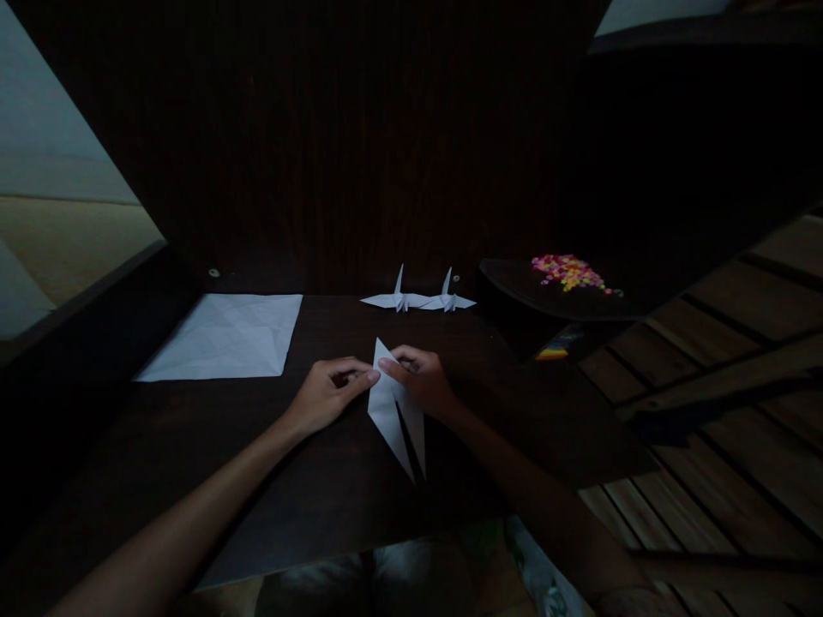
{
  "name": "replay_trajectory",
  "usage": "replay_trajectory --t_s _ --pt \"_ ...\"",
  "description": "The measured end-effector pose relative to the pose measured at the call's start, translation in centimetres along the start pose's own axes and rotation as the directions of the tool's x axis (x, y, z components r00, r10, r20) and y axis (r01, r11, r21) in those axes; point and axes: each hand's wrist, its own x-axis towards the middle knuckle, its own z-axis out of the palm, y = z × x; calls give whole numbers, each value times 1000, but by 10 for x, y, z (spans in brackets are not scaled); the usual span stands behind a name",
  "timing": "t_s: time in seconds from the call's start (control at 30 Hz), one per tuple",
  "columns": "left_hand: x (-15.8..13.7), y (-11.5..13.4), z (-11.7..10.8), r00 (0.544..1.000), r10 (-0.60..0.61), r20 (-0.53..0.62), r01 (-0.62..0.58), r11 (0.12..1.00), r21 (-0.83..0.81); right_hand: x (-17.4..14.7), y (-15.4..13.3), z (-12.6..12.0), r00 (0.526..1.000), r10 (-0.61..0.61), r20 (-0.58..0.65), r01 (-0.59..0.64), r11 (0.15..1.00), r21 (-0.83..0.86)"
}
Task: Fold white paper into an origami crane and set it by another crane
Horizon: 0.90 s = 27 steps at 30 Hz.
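Observation:
Between my hands is a folded sheet of white origami paper [387,416], a long diamond with its lower end split into two points. My left hand [330,390] pinches its left edge near the top, thumb and fingers closed. On the upper right, my right hand [417,377] grips the same paper, thumb lying on its front face. The right fingers are partly hidden behind the paper. Beyond my hands, two white paper cranes [421,301] stand side by side, wings touching or overlapping. Off to the left lies a creased white paper sheet [235,336], flat on the dark table.
A dark wooden panel [321,154] rises behind the table [296,506]. On a raised curved ledge [514,278] at right sits a pile of small colourful pieces [571,272]. Below it is a box-like thing with rainbow stripes [556,344]. Wooden slats [726,411] extend along the right.

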Motion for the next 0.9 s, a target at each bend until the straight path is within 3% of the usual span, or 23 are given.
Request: replay_trajectory --t_s 0.5,0.7,0.9 --pt "-2 -8 5 991 33 -132 -22 996 81 -2 -3 4 999 -34 -3 33 999 -33" --pt "-1 -9 5 988 60 -141 -47 995 87 -3 -1 5 996 -84 7 84 992 -98" --pt "-1 -5 3 995 43 -93 -33 994 103 -2 -1 5 993 -122 -6 121 991 -57"
